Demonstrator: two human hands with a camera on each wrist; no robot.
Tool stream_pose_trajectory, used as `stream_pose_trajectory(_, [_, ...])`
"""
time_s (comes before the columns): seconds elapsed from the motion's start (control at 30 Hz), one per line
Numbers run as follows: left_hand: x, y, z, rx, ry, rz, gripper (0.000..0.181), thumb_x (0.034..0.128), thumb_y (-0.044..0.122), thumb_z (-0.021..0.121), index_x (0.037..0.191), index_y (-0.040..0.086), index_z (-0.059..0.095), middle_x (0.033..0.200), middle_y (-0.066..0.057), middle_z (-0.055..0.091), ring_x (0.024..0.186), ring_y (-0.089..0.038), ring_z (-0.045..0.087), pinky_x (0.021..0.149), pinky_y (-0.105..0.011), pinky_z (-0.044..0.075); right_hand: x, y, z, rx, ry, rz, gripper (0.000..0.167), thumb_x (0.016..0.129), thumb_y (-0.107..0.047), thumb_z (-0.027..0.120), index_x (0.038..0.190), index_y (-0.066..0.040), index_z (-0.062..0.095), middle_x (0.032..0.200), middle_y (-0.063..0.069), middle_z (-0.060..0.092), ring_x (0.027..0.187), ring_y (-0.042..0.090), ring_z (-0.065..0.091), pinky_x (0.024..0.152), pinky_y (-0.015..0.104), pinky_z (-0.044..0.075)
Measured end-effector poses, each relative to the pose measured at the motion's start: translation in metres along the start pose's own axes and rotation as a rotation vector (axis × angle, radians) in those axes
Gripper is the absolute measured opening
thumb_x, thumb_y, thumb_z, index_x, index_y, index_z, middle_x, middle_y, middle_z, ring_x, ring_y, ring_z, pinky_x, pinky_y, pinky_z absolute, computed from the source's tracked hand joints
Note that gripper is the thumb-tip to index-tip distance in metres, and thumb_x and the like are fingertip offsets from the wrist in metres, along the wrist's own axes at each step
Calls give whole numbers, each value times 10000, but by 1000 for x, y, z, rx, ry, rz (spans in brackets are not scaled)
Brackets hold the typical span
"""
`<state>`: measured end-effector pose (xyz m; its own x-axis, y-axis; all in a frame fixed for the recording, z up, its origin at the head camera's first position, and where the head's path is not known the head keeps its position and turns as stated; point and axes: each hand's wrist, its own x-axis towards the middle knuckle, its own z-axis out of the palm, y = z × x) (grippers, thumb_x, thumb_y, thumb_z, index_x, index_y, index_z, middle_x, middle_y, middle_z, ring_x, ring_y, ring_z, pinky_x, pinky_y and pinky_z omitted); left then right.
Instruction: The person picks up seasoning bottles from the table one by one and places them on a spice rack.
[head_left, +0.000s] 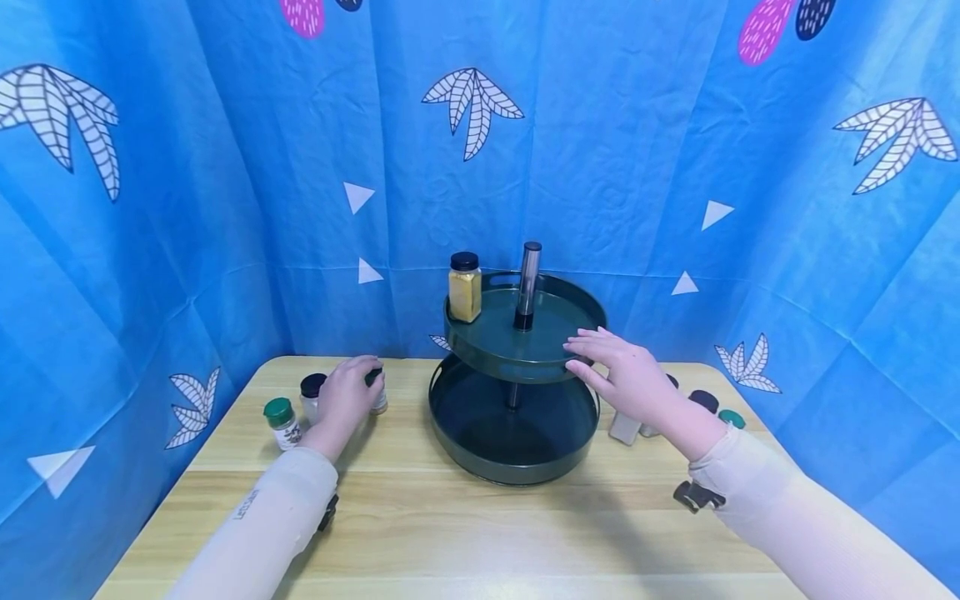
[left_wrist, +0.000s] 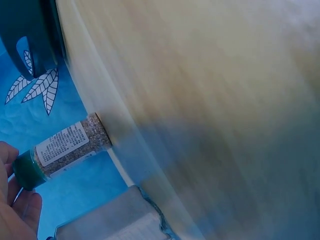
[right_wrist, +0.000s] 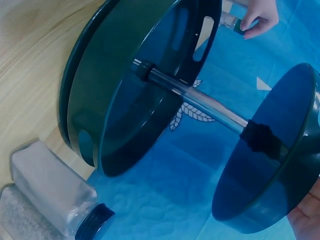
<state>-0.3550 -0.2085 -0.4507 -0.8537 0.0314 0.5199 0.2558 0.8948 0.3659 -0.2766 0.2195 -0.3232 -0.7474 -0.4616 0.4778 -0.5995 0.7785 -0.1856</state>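
My left hand (head_left: 347,400) pinches the green cap of a spice jar (left_wrist: 72,142) standing on the table's left side. Coarse brown grains and a white label show through its clear wall. With fairly straight fingers, my right hand (head_left: 626,371) touches the right rim of the upper tray (head_left: 517,367) of a dark green two-tier stand; part of this hand is hidden behind the tray in the right wrist view. A square jar of yellow powder (head_left: 465,296) with a black lid stands on that tray's left edge. Below it is the wider lower tray (head_left: 517,471).
Left of my left hand stand a green-capped shaker (head_left: 282,425) and a black-lidded jar (head_left: 312,387). Several more jars, one grey (head_left: 625,427), sit behind my right forearm. A metal post (head_left: 529,279) rises through the stand. A blue curtain (head_left: 600,167) surrounds the wooden table (head_left: 420,533).
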Motion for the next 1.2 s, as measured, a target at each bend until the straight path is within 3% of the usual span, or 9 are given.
stream_pose_trajectory(0.6, [-1, 0, 2, -30, 35, 38, 268, 922, 118, 716, 1176, 35, 722, 1236, -152, 683, 1155, -362, 626, 985, -524, 486, 1, -1, 0, -4, -13, 8, 402, 973, -312, 669, 1312, -96, 666, 1392, 165, 590, 1352, 403, 475, 1074, 583, 388])
stream_pose_trajectory(1.2, [-3, 4, 0, -37, 4, 38, 260, 925, 106, 705, 1175, 40, 725, 1250, -142, 680, 1174, -361, 616, 999, -540, 471, 0, 0, 1, -1, -7, 10, 399, 970, -312, 673, 1310, -104, 668, 1395, 162, 588, 1352, 410, 472, 1069, 591, 389])
